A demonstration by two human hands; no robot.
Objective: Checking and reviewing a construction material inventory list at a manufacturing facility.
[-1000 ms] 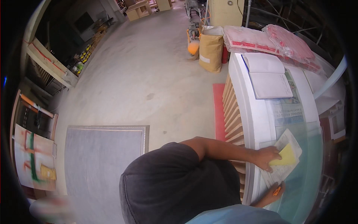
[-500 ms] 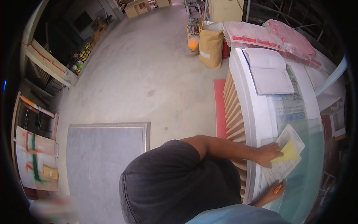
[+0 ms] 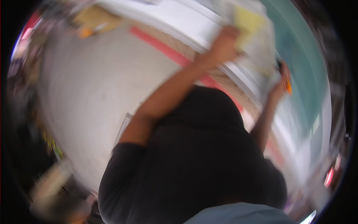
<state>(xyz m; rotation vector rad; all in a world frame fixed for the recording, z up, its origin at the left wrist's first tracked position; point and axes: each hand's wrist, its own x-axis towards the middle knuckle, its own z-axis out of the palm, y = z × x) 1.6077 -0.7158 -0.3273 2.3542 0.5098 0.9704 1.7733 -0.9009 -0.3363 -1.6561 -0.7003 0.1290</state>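
The left arm (image 3: 164,89) rises from the dark sleeve on a slant up and to the right, bent at the elbow, and its left hand (image 3: 225,45) reaches in over the near side of the worktable (image 3: 169,15); the right forearm (image 3: 265,115) comes up more steeply from beside the torso, bringing the right hand (image 3: 280,80) lower and farther to the right. Between the two hands lies a pale sheet of paper (image 3: 263,48), its outline smeared by blur, with a smaller yellow sheet (image 3: 249,25) on top of it, just beyond and to the right of the left hand. The left hand is at the near edge of the yellow sheet, fingers pointing away from the body and thumb toward the paper; whether it presses flat or pinches an edge, I cannot tell. The right hand is curled around a small orange object (image 3: 288,86), too blurred to identify, whose bright side shows along the outer side of the palm, and this hand is beside the lower right part of the pale paper, next to the greenish glass (image 3: 298,56) that stretches away to its right
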